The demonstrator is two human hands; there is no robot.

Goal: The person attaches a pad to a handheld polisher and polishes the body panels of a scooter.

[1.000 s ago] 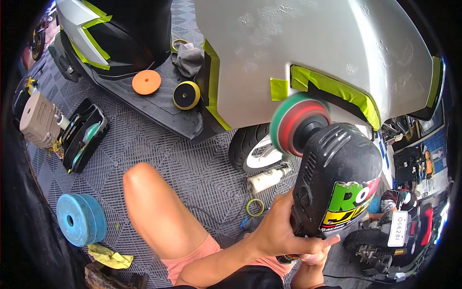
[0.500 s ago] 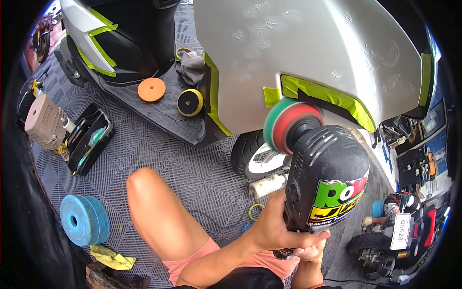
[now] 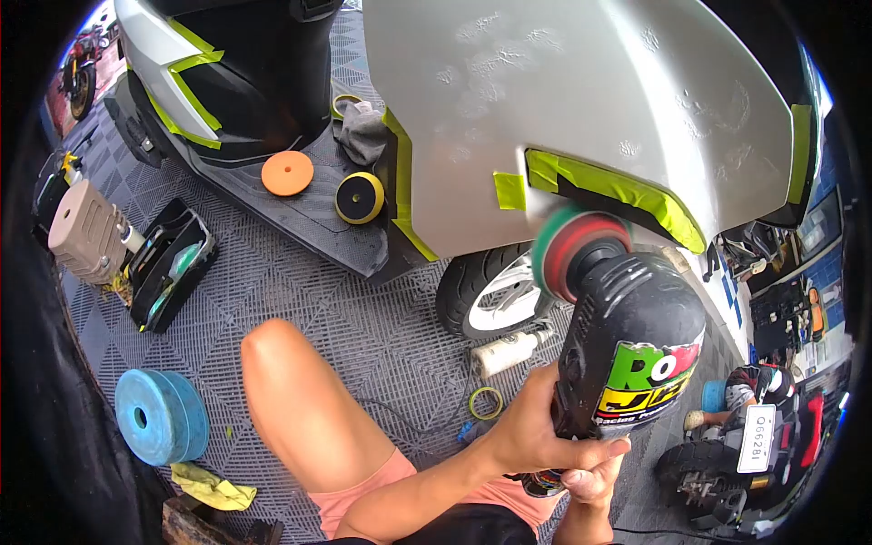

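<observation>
A black polisher with colourful stickers stands in front of me, held in both hands. My left hand wraps its body from the left, the thumb lying across the front. Lower down, my right hand is closed around its handle, partly hidden behind my left thumb. The green and red pad at its head is blurred as if spinning. It sits by the lower edge of a silver scooter panel; whether they touch I cannot tell. Yellow-green masking tape borders the panel's cutout, and whitish smears mark the upper surface.
An orange pad and a yellow-black pad lie on the footboard. A white bottle, tape roll and cord lie near the wheel. Leftward stand an open black case and blue stool. Another person is at right.
The polisher has shifted right and slightly down with both hands, its pad moving away from the small tape square. More of the white wheel and bottle now shows.
</observation>
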